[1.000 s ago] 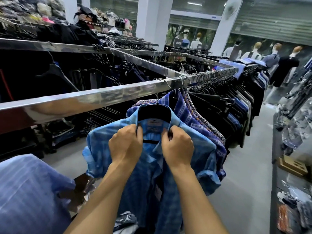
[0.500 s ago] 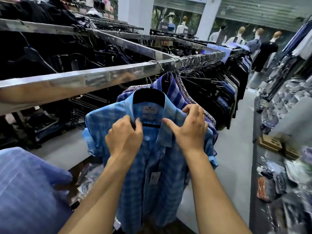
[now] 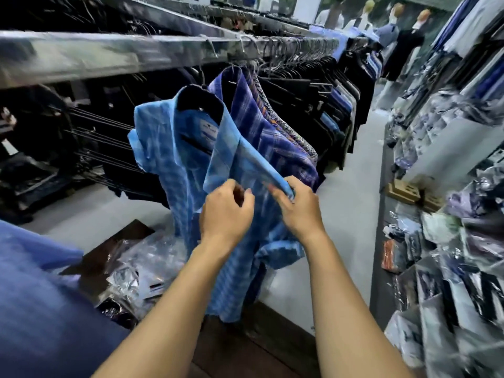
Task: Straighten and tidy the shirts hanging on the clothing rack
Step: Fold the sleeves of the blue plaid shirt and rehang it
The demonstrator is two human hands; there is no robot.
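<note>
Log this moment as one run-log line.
light blue shirt hangs on rail | left hand holds its front | right hand grips front edge

Shirt [image 3: 174, 148] hangs on rail [image 3: 81, 54], left of other shirts [image 3: 272, 124].

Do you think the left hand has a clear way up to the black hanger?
Probably yes: the black hanger shows in the open collar of the light blue shirt above the left hand, with nothing between them.

1 left hand [image 3: 226, 214], 1 right hand [image 3: 298, 211], 1 lt-blue shirt [image 3: 174, 159], 3 mannequin heads [image 3: 424, 15].
</note>
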